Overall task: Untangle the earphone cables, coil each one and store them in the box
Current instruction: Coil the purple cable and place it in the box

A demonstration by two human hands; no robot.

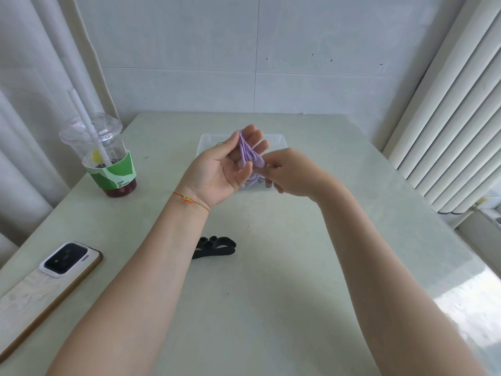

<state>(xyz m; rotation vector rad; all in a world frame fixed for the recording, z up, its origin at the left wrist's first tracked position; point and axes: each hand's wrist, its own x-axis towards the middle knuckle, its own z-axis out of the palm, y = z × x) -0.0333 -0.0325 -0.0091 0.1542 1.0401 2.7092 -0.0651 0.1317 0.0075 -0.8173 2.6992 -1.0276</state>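
Right fingers: curled together and pinched by the right hand (291, 172) on the low end of the lilac rubbery earphone cable (248, 153).
Left fingers: straightened and spread on the left hand (227, 164), palm up; the cable loops are wound over them.
Coil axis: laid along the left fingers, running from the fingertips down towards the palm.
Cable position: held in the air between both hands, directly above the clear shallow plastic box (279, 142).
Nearer hand: the right is judged better placed for the winding.

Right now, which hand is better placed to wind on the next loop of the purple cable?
Probably the right hand: it pinches the purple cable at the loops' lower end, while the left hand serves as the form they wrap around.
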